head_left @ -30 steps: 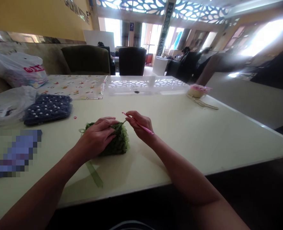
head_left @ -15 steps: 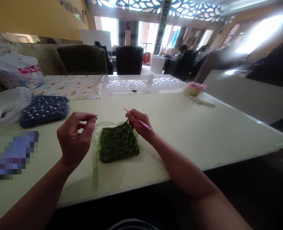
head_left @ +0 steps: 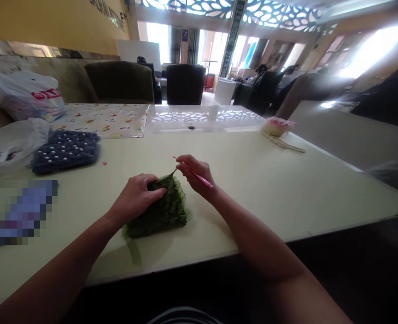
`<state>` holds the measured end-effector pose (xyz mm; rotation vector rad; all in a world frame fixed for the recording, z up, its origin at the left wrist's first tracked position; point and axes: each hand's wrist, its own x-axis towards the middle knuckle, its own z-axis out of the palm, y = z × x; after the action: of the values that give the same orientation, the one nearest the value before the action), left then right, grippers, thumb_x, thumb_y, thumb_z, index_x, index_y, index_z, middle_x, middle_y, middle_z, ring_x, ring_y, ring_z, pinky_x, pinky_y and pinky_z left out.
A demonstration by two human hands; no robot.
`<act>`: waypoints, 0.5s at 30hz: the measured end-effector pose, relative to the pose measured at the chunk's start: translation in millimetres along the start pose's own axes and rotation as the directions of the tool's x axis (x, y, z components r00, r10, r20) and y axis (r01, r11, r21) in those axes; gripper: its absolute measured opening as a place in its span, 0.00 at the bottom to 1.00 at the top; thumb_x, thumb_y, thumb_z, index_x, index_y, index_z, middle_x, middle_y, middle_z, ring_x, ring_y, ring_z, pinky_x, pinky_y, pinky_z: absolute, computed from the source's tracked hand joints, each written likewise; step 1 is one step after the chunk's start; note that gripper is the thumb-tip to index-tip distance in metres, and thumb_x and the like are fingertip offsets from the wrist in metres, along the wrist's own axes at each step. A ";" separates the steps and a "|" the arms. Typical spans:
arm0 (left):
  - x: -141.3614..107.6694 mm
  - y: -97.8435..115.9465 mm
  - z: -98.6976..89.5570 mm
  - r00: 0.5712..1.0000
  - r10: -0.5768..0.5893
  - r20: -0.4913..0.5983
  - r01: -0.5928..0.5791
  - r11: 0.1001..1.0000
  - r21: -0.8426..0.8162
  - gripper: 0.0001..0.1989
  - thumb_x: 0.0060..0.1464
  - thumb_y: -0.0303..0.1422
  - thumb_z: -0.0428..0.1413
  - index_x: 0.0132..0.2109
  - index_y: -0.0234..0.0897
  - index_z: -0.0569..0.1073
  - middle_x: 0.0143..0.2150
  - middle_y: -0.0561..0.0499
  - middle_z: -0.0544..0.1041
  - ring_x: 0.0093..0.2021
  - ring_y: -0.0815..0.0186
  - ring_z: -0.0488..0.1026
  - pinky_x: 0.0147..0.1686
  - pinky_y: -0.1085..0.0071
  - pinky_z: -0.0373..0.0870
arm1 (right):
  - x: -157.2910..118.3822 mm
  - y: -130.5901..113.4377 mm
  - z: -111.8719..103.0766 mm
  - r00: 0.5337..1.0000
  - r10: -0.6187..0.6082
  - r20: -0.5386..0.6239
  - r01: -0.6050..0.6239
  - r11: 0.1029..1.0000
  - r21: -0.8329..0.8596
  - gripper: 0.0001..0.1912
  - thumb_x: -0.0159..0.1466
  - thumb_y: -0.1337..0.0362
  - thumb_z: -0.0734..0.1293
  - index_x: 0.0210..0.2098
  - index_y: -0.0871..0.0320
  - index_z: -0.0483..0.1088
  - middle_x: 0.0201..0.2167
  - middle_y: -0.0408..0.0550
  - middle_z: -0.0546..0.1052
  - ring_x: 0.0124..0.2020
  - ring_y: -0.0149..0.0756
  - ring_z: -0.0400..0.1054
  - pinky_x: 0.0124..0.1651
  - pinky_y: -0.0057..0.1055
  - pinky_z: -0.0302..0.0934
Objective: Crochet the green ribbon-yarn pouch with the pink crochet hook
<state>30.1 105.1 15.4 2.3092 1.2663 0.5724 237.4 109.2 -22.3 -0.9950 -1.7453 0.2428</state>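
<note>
**Left hand [head_left: 138, 191] clasps the green piece [head_left: 168, 213], right hand [head_left: 196, 175] grips a pink hook [head_left: 203, 180]**

At the bottom of the frame we see both forearms rising inward from the lower corners, the left slanting up to the right, the right slanting up to the left. Near the lower centre, a ribbon [head_left: 134, 253] trails from the green piece across the table [head_left: 286, 189].

The green piece sits at the frame's centre, its top corner drawn up to a point. We see the left hand grasping its upper left, thumb stretched across the near face, fingers over the top edge. The right hand, just beyond that corner, is bent and curled in a firm hold on the hook, whose tip points to the upper left while its handle slants down toward the wrist. A taut strand joins corner and right hand.

Farther off, at left, we find a red ring [head_left: 105, 163] near a navy piece [head_left: 67, 150] with white beads, beside a clear bag [head_left: 11, 144]. A pink-topped pot [head_left: 275, 128] stands at upper right; dark chairs [head_left: 185, 84] stand beyond the table.
</note>
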 end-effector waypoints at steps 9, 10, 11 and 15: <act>6.1 -21.0 -24.3 0.987 -0.046 0.154 0.039 0.998 0.045 0.12 0.49 0.42 0.55 0.30 0.37 0.72 0.29 0.53 0.74 0.32 0.62 0.70 0.31 0.70 0.61 | 15.6 36.0 -38.6 0.989 0.070 -0.129 -0.091 0.982 -0.164 0.15 0.68 0.51 0.61 0.41 0.56 0.70 0.28 0.43 0.76 0.23 0.27 0.67 0.30 0.24 0.61; 7.0 -22.0 -26.5 0.986 -0.049 0.158 0.039 0.997 0.063 0.12 0.48 0.42 0.55 0.30 0.37 0.72 0.29 0.53 0.73 0.32 0.62 0.69 0.31 0.70 0.61 | 16.8 40.3 -45.0 0.983 0.096 -0.158 -0.122 0.978 -0.168 0.16 0.68 0.50 0.61 0.40 0.56 0.71 0.23 0.41 0.73 0.22 0.27 0.65 0.29 0.24 0.60; 8.0 -22.9 -28.5 0.985 -0.053 0.166 0.041 0.996 0.075 0.11 0.48 0.42 0.55 0.30 0.37 0.72 0.28 0.53 0.73 0.32 0.62 0.70 0.31 0.70 0.61 | 17.7 44.9 -51.6 0.974 0.124 -0.187 -0.157 0.972 -0.173 0.17 0.68 0.50 0.61 0.40 0.56 0.71 0.20 0.39 0.69 0.21 0.27 0.64 0.28 0.24 0.59; 12.9 -31.9 -37.0 0.979 -0.063 0.192 0.039 0.991 0.125 0.11 0.47 0.42 0.54 0.30 0.38 0.72 0.29 0.52 0.75 0.32 0.60 0.71 0.31 0.70 0.61 | 19.1 67.7 -81.9 0.922 0.276 -0.273 -0.340 0.913 -0.227 0.19 0.67 0.47 0.60 0.38 0.57 0.70 0.17 0.38 0.66 0.17 0.27 0.62 0.24 0.24 0.58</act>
<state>-5.3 138.2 29.5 2.3559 1.2924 0.2490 340.1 141.6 -15.0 -1.4452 -1.4205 0.0811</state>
